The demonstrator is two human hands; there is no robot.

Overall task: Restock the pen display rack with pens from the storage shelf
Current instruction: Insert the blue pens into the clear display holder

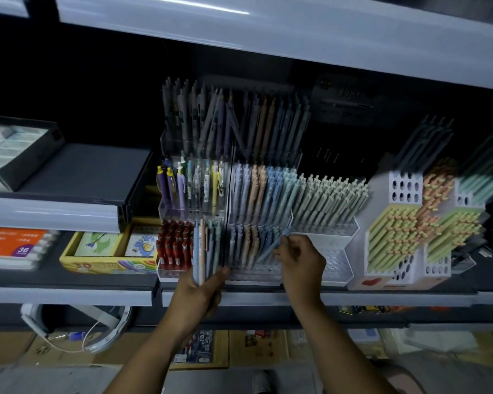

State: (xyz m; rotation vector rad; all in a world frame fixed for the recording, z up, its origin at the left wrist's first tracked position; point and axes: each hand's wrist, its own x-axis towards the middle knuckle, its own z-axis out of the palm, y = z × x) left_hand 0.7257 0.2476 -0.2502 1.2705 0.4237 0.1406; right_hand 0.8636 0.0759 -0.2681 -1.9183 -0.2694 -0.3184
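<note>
A clear tiered pen display rack stands on the middle shelf, its rows filled with pastel pens in grey, peach and blue. My left hand grips a bundle of pastel pens upright in front of the rack's lowest row. My right hand pinches a single light-blue pen, slanted with its lower end over the holes of the bottom tier. Several holes to the right of the bottom row stand bare.
Red pens fill a tray left of the bundle. White perforated holders with green and orange pens stand to the right. A yellow box and an orange packet lie on the left. Cardboard boxes sit below the shelf edge.
</note>
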